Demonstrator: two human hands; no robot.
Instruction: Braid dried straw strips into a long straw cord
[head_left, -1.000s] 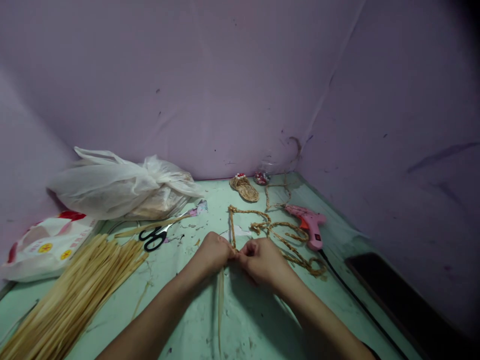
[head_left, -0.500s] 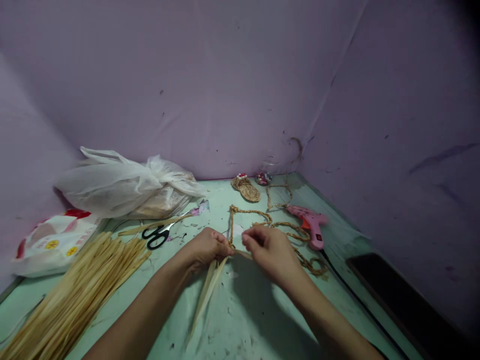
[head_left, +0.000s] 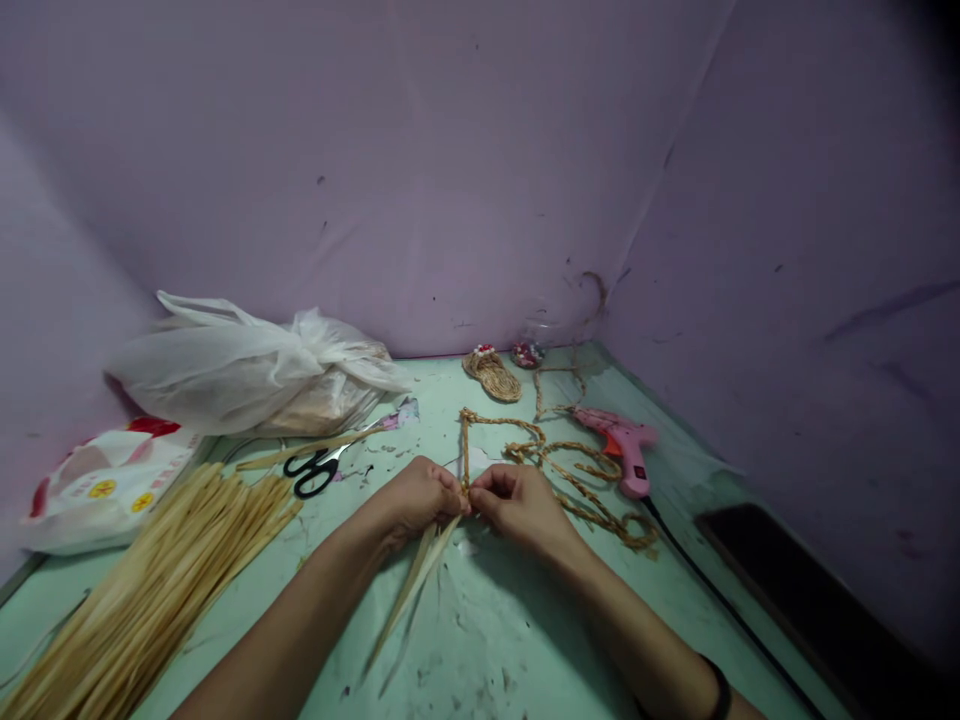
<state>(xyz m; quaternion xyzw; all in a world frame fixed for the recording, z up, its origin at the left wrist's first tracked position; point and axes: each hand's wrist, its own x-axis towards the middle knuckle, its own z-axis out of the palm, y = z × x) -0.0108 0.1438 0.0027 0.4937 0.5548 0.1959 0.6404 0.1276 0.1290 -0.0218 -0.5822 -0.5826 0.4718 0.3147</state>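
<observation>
My left hand [head_left: 426,496] is closed in a pinch on the near end of a braided straw cord [head_left: 465,445]. Pale loose strips [head_left: 420,585] hang from beneath its fingers toward the front of the table. Right beside it, my right hand [head_left: 517,500] pinches at the same end of the cord, its fingertips nearly touching those of my left. The cord runs away from the hands, turns right and lies in loops on the tabletop. What exactly sits between my right fingertips is too small to tell.
A bundle of straw strips [head_left: 157,590] and black-handled scissors [head_left: 315,472] lie left, before a white plastic bag [head_left: 277,375]. Behind is a small woven slipper [head_left: 493,375]. At right are a pink glue gun [head_left: 630,450] with its cable and a dark flat object [head_left: 802,590].
My right hand has moved left, up against my left hand. The strip that stretched between them no longer shows. The cord's loops have shifted slightly.
</observation>
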